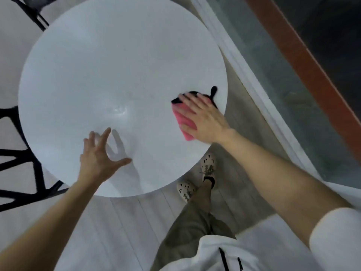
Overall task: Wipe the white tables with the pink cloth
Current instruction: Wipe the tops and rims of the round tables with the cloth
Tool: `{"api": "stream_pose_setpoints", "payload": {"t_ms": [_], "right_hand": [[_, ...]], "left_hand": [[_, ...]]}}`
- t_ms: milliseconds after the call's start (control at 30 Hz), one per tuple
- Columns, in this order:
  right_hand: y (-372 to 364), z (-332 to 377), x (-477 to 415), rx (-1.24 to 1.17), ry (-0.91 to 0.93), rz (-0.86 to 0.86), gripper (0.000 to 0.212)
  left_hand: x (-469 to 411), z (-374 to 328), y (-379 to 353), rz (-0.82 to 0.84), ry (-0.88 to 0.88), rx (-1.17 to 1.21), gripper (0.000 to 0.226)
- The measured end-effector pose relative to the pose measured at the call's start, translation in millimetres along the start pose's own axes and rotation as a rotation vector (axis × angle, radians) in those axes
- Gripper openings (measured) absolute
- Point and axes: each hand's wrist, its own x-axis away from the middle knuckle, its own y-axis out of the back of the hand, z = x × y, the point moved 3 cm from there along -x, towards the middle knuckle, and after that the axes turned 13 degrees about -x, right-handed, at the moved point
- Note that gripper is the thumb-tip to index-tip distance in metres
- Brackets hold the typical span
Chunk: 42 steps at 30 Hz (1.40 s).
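Observation:
A round white table [101, 71] fills the upper middle of the head view. Near its right edge lies the pink cloth [182, 119], which has a black side and a black loop [213, 90] sticking out beyond my fingers. My right hand [203, 118] lies flat on the cloth with straight fingers, pressing it onto the tabletop. My left hand [99, 155] is over the near part of the table with fingers spread; its fingertips touch or hover just above the surface, and it holds nothing.
Black chair frames [17, 169] stand at the left and top left [33, 10] of the table. A white sill and glass wall [273, 79] run along the right. My feet [208, 167] stand on pale floorboards just below the table's near edge.

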Motion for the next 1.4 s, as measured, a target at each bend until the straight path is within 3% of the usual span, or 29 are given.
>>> {"api": "stream_pose_setpoints", "payload": {"t_ms": [133, 333, 433, 567, 667, 767, 833, 933, 1033, 1100, 1200, 1300, 1400], "right_hand": [[13.4, -27.3, -30.6, 0.02, -0.263, -0.093, 0.068], [-23.5, 55.8, 20.8, 0.031, -0.334, -0.085, 0.07], [-47.8, 132.0, 24.3, -0.004, -0.207, -0.015, 0.071], [-82.5, 215.3, 15.1, -0.018, 0.114, 0.129, 0.068], [-78.8, 201.4, 8.3, -0.022, 0.267, 0.172, 0.067], [-58.9, 158.9, -21.6, 0.01, 0.417, 0.173, 0.065], [-42.3, 125.1, -67.9, 0.053, 0.342, 0.103, 0.065], [-23.3, 87.2, -155.6, 0.059, 0.052, -0.055, 0.065], [-22.4, 96.8, -229.8, 0.048, -0.146, -0.135, 0.067], [-31.7, 123.6, -253.5, 0.057, -0.177, -0.142, 0.068], [-50.5, 169.3, -235.1, 0.07, -0.025, -0.103, 0.066], [-66.3, 202.6, -155.6, 0.073, 0.199, 0.014, 0.063], [-64.8, 192.3, -74.6, 0.026, 0.379, 0.132, 0.062]], "left_hand": [[1.7, 27.1, -12.3, 0.144, -0.021, -0.096, 0.164], [2.0, 22.9, -10.2, 0.14, 0.013, -0.105, 0.166], [4.7, 21.1, -5.9, 0.131, 0.013, -0.142, 0.165], [8.9, 19.8, 7.1, 0.152, -0.003, -0.162, 0.161], [6.5, 32.7, 21.1, 0.106, -0.061, -0.18, 0.151], [2.2, 59.9, 18.3, 0.08, 0.108, -0.181, 0.163], [-3.2, 73.1, 10.4, 0.141, 0.197, -0.102, 0.17], [-9.5, 81.1, -0.3, 0.148, 0.185, -0.101, 0.173], [-12.1, 84.6, -5.8, 0.101, 0.183, -0.128, 0.174], [-11.6, 85.5, -8.9, 0.094, 0.182, -0.133, 0.174], [-9.9, 84.4, -6.2, 0.094, 0.175, -0.139, 0.174], [-7.1, 81.5, -1.3, 0.12, 0.18, -0.124, 0.174], [-3.6, 78.8, 2.9, 0.132, 0.185, -0.116, 0.172]]}}
